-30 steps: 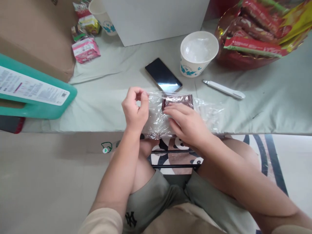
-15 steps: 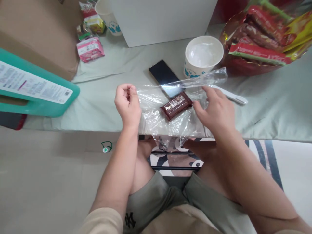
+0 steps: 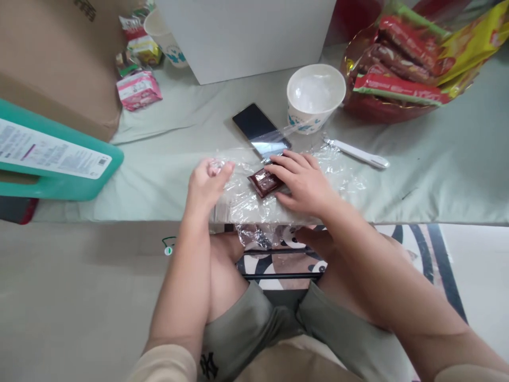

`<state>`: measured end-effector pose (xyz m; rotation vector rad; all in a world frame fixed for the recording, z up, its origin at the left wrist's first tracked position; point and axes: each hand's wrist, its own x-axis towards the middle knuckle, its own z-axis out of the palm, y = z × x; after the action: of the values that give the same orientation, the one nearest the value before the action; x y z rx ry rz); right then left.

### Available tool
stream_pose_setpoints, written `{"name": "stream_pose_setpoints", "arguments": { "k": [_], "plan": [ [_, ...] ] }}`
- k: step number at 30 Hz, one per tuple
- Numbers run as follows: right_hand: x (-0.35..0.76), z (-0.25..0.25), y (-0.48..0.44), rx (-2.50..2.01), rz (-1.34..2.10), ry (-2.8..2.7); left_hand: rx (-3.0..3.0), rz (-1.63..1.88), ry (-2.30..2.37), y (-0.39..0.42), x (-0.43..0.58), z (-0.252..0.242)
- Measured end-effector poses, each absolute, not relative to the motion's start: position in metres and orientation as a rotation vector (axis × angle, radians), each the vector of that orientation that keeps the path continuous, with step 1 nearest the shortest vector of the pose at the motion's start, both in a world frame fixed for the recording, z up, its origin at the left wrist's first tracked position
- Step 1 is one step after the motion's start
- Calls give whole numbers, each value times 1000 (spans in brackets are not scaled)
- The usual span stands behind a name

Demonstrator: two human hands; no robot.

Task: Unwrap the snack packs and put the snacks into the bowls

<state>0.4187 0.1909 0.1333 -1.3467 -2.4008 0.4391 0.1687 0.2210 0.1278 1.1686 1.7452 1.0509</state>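
Note:
A clear plastic film (image 3: 254, 207) lies crinkled across the table's near edge, part of it hanging over. My left hand (image 3: 207, 183) is closed on its left end, some of it bunched between thumb and fingers. On the film rests a dark brown wrapped snack bar (image 3: 263, 183). My right hand (image 3: 304, 183) lies over the bar's right half with fingers stretched out, touching it from above and hiding that part. Just behind is a black phone (image 3: 258, 124), its near end under the film. To the right lies a white-handled tool (image 3: 358, 153), its far end beside the film.
A paper cup (image 3: 316, 98) holding clear plastic stands behind the tool. Further right sits a red bowl (image 3: 393, 114) of packaged snacks. At left are a green jug (image 3: 107, 164), a cardboard box (image 3: 55, 63) and small packets (image 3: 139, 90). A white box (image 3: 254, 37) stands at the back.
My right hand has let the film's right side drop and moved left onto the snack bar. The film now lies flatter. My left hand keeps its hold, slightly lower in view.

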Motion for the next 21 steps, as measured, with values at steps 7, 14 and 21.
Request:
{"name": "stream_pose_setpoints", "arguments": {
  "k": [7, 14, 21],
  "plan": [
    [418, 137, 199, -1481, 443, -2442, 973, 769, 1238, 202, 178, 151],
    [425, 140, 203, -1307, 890, -2192, 531, 1080, 982, 212, 200, 163],
    [442, 135, 211, -1158, 1004, -1681, 312, 1324, 1071, 226, 194, 159]
  ]
}}
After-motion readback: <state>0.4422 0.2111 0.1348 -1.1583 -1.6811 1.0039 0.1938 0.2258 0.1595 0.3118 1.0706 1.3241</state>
